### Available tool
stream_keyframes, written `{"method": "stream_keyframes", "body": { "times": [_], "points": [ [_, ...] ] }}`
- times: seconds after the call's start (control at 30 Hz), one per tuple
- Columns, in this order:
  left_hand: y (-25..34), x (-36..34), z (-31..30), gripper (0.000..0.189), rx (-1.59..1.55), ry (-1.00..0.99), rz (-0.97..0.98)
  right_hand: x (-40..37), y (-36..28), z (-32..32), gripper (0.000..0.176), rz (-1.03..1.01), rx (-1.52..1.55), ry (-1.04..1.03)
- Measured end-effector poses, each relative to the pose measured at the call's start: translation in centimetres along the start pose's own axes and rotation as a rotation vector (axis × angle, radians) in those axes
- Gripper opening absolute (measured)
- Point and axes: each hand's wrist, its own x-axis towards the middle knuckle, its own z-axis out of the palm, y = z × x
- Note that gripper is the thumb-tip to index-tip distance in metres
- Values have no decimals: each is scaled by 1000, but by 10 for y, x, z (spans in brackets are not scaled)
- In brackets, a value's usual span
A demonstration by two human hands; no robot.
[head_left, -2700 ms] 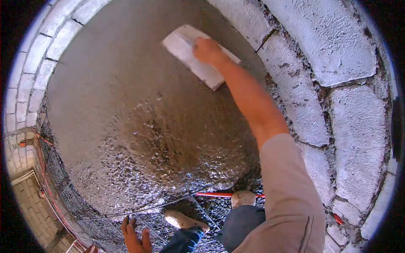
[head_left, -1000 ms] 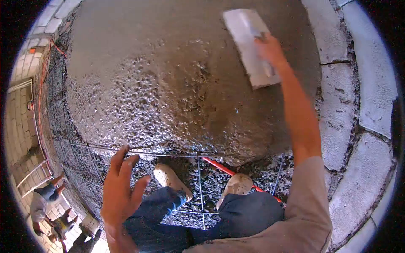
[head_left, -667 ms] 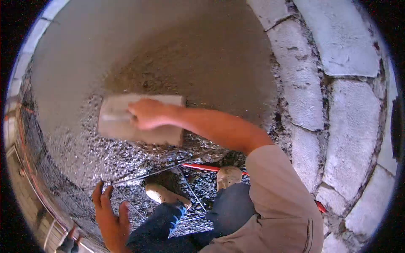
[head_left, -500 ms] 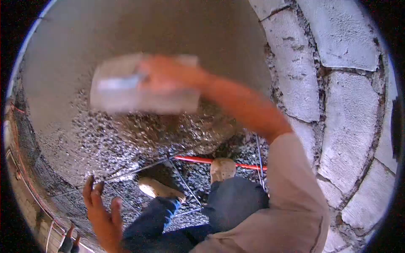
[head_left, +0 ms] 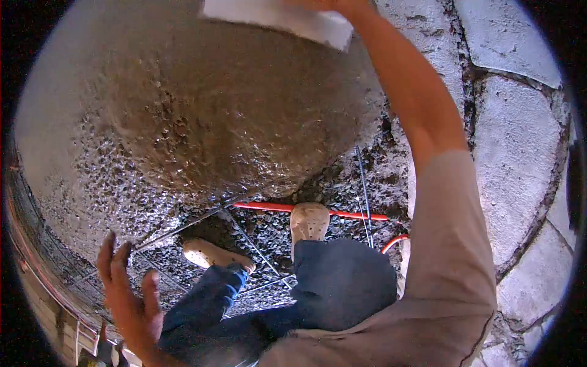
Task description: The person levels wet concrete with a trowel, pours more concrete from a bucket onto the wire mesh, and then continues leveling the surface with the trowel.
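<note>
Evidently had the float at twelve o'clock, by the wet concrete, contact unclear, with the right hand clamped on it, partly cropped by the top edge. Held nothing in the left hand, with fingers spread apart at eight o'clock. Probably called for light, even pressure, a slightly raised leading edge and overlapping sweeps across the pitted patch towards nine o'clock. Likely needed care near six o'clock: met a rod slanting along the concrete's edge and a red strip beside two shoes on gravel. Faced blocks at three o'clock, probably limiting any sweep that way.
</note>
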Motion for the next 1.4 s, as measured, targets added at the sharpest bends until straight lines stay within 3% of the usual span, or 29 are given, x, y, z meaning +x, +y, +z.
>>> {"method": "stream_keyframes", "body": {
  "times": [0.07,0.17,0.23,0.3,0.4,0.5,0.6,0.7,0.8,0.87,0.9,0.97,1.0,1.1,1.17,1.2,1.3,1.4],
  "points": [
    [-5,8,7,49,-25,-86,59,-35,-20,23,46,9,27,32],
    [2,21,22,44,-120,-164,146,-89,-87,33,51,264,286,-106],
    [12,18,31,43,-122,-278,187,-112,-92,91,51,31,228,260],
    [33,12,37,41,-227,-468,118,-130,-134,114,48,133,418,136],
    [50,-20,61,38,-199,-600,209,-144,-218,144,45,357,568,41],
    [59,-66,98,36,-232,-658,341,-155,-289,175,36,325,696,99],
    [67,-99,120,35,-186,-703,419,-180,-338,157,37,341,738,121],
    [65,-114,114,34,-307,-758,419,-207,-339,154,39,440,738,212],
    [70,-121,111,36,-451,-692,385,-253,-310,148,42,587,691,385],
    [77,-123,109,36,-504,-694,236,-297,-287,126,43,696,648,467],
    [76,-127,119,36,-509,-689,224,-324,-277,100,46,822,651,336],
    [65,-136,146,37,-547,-601,240,-378,-253,80,48,937,524,306],
    [63,-138,155,37,-544,-591,234,-406,-239,82,49,901,573,405],
    [69,-131,167,36,-536,-665,150,-453,-223,72,46,940,385,409],
    [73,-127,162,37,-577,-649,119,-465,-223,66,41,1102,80,130],
    [74,-123,160,37,-617,-635,94,-466,-224,68,41,1097,76,139],
    [58,-119,161,37,-514,-587,159,-458,-232,89,42,961,-326,40],
    [34,-116,162,40,-459,-582,188,-438,-254,104,51,1024,-260,-108]
  ]
}}
